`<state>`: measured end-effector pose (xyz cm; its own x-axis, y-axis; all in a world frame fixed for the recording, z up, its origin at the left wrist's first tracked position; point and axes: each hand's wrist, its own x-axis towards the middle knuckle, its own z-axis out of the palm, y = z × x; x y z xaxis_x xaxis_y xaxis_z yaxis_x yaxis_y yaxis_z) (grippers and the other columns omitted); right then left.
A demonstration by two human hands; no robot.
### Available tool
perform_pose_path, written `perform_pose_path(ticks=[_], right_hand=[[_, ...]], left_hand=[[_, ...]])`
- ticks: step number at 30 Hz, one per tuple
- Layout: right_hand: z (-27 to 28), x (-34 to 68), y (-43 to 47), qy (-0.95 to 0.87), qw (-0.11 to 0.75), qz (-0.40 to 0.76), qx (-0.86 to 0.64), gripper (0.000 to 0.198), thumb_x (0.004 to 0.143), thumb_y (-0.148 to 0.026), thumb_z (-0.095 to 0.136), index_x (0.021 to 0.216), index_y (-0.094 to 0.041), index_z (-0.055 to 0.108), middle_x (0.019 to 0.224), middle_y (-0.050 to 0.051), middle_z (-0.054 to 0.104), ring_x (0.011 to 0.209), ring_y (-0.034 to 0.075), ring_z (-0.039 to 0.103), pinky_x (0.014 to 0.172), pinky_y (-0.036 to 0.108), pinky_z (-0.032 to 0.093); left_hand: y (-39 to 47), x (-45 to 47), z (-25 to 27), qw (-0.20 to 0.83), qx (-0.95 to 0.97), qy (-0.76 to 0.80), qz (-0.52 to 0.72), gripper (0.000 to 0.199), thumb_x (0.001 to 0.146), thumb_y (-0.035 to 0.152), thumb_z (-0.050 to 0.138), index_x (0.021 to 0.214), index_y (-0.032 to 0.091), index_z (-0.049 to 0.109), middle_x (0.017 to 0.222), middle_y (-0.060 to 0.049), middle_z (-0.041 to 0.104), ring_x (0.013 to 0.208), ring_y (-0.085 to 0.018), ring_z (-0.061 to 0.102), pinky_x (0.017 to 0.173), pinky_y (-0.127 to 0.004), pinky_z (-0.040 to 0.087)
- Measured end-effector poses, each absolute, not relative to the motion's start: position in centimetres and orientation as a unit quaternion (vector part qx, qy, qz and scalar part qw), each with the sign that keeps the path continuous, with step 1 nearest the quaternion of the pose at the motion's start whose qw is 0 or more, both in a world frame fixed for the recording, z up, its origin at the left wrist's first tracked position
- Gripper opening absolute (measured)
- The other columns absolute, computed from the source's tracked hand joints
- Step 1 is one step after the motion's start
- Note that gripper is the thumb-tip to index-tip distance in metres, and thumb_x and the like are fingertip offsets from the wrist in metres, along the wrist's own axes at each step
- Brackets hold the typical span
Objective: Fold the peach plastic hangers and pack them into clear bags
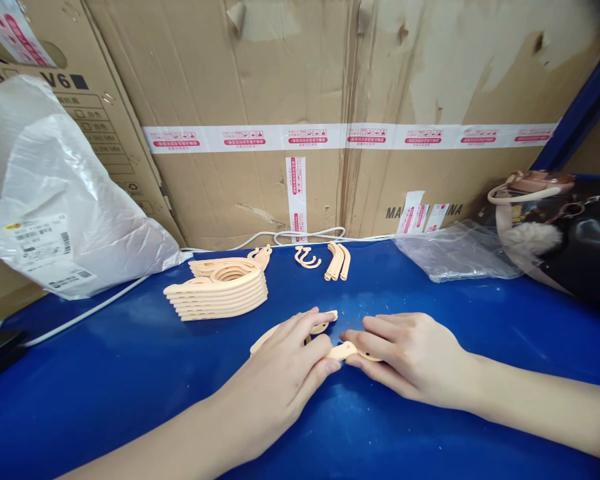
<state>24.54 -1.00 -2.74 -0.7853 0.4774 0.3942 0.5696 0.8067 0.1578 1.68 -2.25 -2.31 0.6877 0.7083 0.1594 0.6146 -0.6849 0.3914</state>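
Note:
Both hands are on cream plastic hanger parts just above the blue tabletop. My left hand (290, 367) is closed over a hanger body (263, 341), covering most of it; a short end sticks out past the fingers. Between the two hands shows a hanger arm piece (343, 351) with a small round hole. My right hand (415, 353) pinches its right-hand end between thumb and fingers. Farther back lies a neat stack of folded hangers (217, 293). To its right are several loose hooks (307, 257) and a few curved arm pieces (337, 261).
A white plastic mailer bag (70, 200) leans at the left, near a dark device (0, 353) with a white cable (90, 308). Large cardboard boxes (255, 80) stand behind the blue table (130, 400). At right are a clear plastic bag (455, 253) and a black bag (593, 240).

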Motion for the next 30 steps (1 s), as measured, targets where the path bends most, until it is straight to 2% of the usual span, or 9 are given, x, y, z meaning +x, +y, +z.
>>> perform_pose_path(ticks=[3, 7, 9, 14, 16, 18, 22, 25, 30], right_hand=[[-2.8, 24.6, -0.8, -0.938, 0.167, -0.108, -0.284, 0.036, 0.100, -0.033, 0.034, 0.096, -0.016, 0.065, 0.068, 0.001, 0.059, 0.057, 0.013, 0.054, 0.054, 0.027, 0.035], [-2.7, 24.9, -0.2, -0.942, 0.170, -0.069, -0.280, 0.033, 0.098, -0.035, 0.038, 0.091, -0.016, 0.065, 0.068, 0.001, 0.056, 0.056, 0.013, 0.051, 0.054, 0.026, 0.033], [-2.6, 25.2, 0.0, -0.943, 0.163, -0.040, -0.288, 0.032, 0.098, -0.035, 0.039, 0.091, -0.017, 0.064, 0.069, 0.001, 0.056, 0.058, 0.012, 0.051, 0.055, 0.026, 0.033], [-2.1, 25.6, 0.4, -0.945, 0.138, 0.022, -0.294, 0.020, 0.093, -0.034, 0.047, 0.096, -0.018, 0.060, 0.076, 0.001, 0.057, 0.063, 0.013, 0.051, 0.058, 0.026, 0.033], [-1.9, 25.5, 0.4, -0.947, 0.129, 0.034, -0.292, 0.015, 0.092, -0.028, 0.047, 0.094, -0.018, 0.058, 0.076, 0.001, 0.055, 0.066, 0.014, 0.049, 0.060, 0.026, 0.033], [-1.7, 25.4, 0.4, -0.948, 0.120, 0.048, -0.291, 0.010, 0.090, -0.022, 0.046, 0.089, -0.018, 0.055, 0.077, 0.001, 0.053, 0.068, 0.015, 0.047, 0.063, 0.027, 0.034], [-1.3, 25.3, 0.2, -0.947, 0.113, 0.077, -0.290, 0.005, 0.082, -0.014, 0.051, 0.084, -0.019, 0.053, 0.081, 0.000, 0.052, 0.074, 0.015, 0.047, 0.068, 0.029, 0.035], [-1.0, 25.3, 0.1, -0.946, 0.115, 0.113, -0.282, 0.010, 0.079, -0.009, 0.053, 0.081, -0.019, 0.052, 0.088, 0.001, 0.053, 0.082, 0.015, 0.049, 0.077, 0.030, 0.037], [-0.5, 25.7, 0.2, -0.949, 0.114, 0.140, -0.258, 0.013, 0.089, -0.014, 0.049, 0.094, -0.021, 0.059, 0.107, 0.004, 0.056, 0.098, 0.016, 0.052, 0.093, 0.036, 0.036]], left_hand=[[-2.0, 1.7, -2.1, 0.147, 0.910, 0.359, 0.144, 0.027, 0.102, 0.029, 0.032, 0.097, 0.021, 0.058, 0.145, -0.003, 0.042, 0.138, -0.019, 0.030, 0.112, -0.043, 0.031], [-1.3, 1.2, -1.4, 0.161, 0.919, 0.340, 0.119, 0.024, 0.101, 0.033, 0.035, 0.096, 0.022, 0.056, 0.133, -0.002, 0.055, 0.136, -0.018, 0.035, 0.117, -0.047, 0.016], [-0.9, 0.8, -1.1, 0.181, 0.916, 0.338, 0.118, 0.026, 0.101, 0.033, 0.033, 0.097, 0.023, 0.056, 0.132, -0.001, 0.057, 0.137, -0.018, 0.035, 0.118, -0.046, 0.015], [-0.4, 0.1, -1.3, 0.233, 0.892, 0.360, 0.141, 0.023, 0.098, 0.023, 0.034, 0.103, 0.027, 0.057, 0.146, 0.002, 0.041, 0.136, -0.020, 0.035, 0.111, -0.042, 0.032], [-0.5, 0.1, -1.5, 0.257, 0.880, 0.370, 0.152, 0.022, 0.093, 0.018, 0.041, 0.107, 0.027, 0.055, 0.149, 0.001, 0.036, 0.132, -0.021, 0.040, 0.099, -0.037, 0.046], [-0.5, 0.1, -1.7, 0.283, 0.866, 0.373, 0.174, 0.030, 0.087, 0.012, 0.044, 0.111, 0.027, 0.053, 0.148, -0.001, 0.036, 0.131, -0.021, 0.042, 0.087, -0.030, 0.053], [-0.3, 0.0, -1.8, 0.321, 0.849, 0.364, 0.209, 0.037, 0.083, 0.009, 0.047, 0.115, 0.028, 0.052, 0.146, -0.003, 0.037, 0.135, -0.022, 0.036, 0.086, -0.028, 0.054], [-0.1, -0.1, -2.1, 0.357, 0.835, 0.363, 0.210, 0.033, 0.084, 0.012, 0.048, 0.113, 0.028, 0.054, 0.148, -0.003, 0.033, 0.133, -0.023, 0.039, 0.076, -0.025, 0.057], [0.2, -0.1, -2.6, 0.387, 0.818, 0.358, 0.230, 0.032, 0.085, 0.013, 0.050, 0.112, 0.028, 0.055, 0.147, -0.004, 0.034, 0.133, -0.023, 0.039, 0.070, -0.022, 0.057]])
